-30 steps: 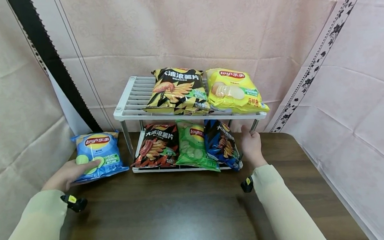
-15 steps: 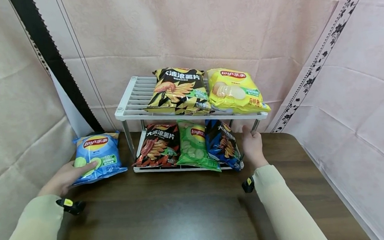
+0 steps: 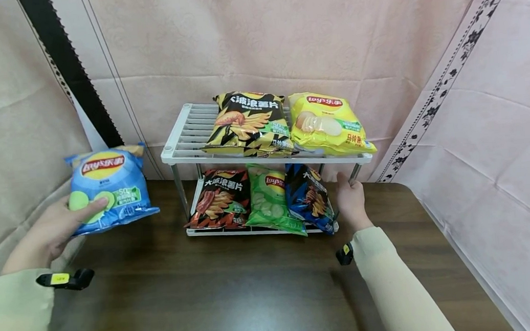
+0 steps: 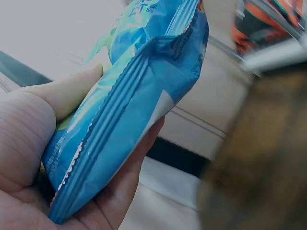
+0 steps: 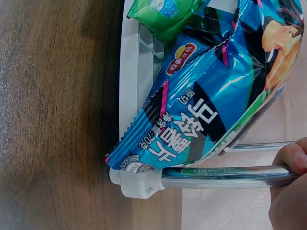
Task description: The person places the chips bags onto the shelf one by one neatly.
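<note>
My left hand (image 3: 52,229) grips a light blue bag of potato chips (image 3: 129,180) by its lower left side, thumb across the front, fingers behind. In the left wrist view the bag's sealed edge (image 4: 103,127) runs through the grip. On the right, my right hand (image 3: 351,201) holds the front right metal leg (image 5: 225,177) of a white two-tier rack (image 3: 176,146). Beside that leg, a dark blue chip bag (image 3: 311,198) leans on the lower tier, its bottom corner poking past the front edge. Next to it stand a green chip bag (image 3: 268,201) and a black-and-red one (image 3: 221,199).
The upper tier bears a black-and-gold chip bag (image 3: 248,125) and a yellow one (image 3: 327,125), with bare slats at its left end. Brown wooden table (image 3: 237,290) lies in front. Pale cloth (image 3: 247,38) hangs behind and at both sides.
My left hand has lifted the light blue chip bag off the table and carried it up and to the left. The right hand stays on the rack's leg.
</note>
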The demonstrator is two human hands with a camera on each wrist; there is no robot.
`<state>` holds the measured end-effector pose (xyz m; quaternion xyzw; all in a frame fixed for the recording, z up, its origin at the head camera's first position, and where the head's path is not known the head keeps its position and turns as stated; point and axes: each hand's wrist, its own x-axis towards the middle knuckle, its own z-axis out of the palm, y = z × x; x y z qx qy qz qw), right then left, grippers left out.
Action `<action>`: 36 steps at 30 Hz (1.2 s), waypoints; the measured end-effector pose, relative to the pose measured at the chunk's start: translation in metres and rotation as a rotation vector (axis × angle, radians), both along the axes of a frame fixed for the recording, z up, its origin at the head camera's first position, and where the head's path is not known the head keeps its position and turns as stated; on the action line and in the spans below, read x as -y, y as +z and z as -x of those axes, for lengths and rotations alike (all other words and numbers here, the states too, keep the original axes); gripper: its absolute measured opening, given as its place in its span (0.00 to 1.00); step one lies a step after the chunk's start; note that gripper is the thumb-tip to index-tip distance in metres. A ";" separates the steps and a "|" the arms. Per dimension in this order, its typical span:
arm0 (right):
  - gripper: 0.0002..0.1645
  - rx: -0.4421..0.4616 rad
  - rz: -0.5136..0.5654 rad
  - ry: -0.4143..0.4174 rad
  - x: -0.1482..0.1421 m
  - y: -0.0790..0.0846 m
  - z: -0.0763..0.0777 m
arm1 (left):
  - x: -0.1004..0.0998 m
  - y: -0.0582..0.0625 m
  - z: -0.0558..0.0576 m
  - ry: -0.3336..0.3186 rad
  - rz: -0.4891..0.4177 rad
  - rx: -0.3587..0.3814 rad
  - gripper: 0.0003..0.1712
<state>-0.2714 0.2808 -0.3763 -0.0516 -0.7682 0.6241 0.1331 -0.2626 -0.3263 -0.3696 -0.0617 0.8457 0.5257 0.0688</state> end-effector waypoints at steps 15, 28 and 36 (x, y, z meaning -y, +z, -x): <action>0.39 -0.051 -0.061 -0.043 -0.015 -0.029 0.023 | -0.063 0.105 -0.020 0.072 -0.191 -0.357 0.36; 0.40 -0.021 -0.066 -0.027 -0.012 -0.028 0.022 | -0.121 0.141 -0.006 -0.032 -0.088 -0.328 0.49; 0.40 -0.026 -0.055 -0.036 -0.015 -0.028 0.023 | -0.125 0.144 0.006 -0.096 -0.069 -0.283 0.58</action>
